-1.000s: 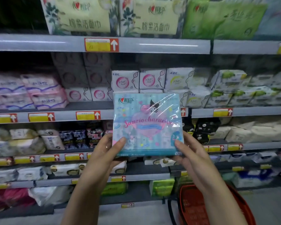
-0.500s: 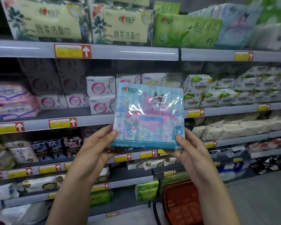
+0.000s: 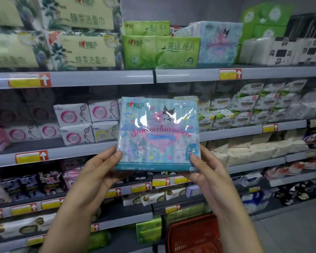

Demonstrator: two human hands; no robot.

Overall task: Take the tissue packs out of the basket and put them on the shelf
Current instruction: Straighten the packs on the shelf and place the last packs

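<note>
A light-blue tissue pack (image 3: 158, 134) with cartoon characters and a pink heart is held upright in front of the shelves. My left hand (image 3: 98, 168) grips its lower left corner, thumb on the front. My right hand (image 3: 206, 170) grips its lower right corner the same way. On the top shelf (image 3: 190, 75), up and to the right, stand matching light-blue tissue packs (image 3: 219, 42). The red basket (image 3: 193, 234) sits on the floor below my right forearm; its inside is hidden.
Green tissue packs (image 3: 161, 50) stand left of the blue ones on the top shelf, white packs (image 3: 281, 50) to their right. Lower shelves hold pads and wipes. Grey floor (image 3: 290, 230) lies to the right of the basket.
The view has swung up and to the right, bringing the top shelf's blue packs into sight. Both hands keep the same grip on the pack, carried rightward along the shelves.
</note>
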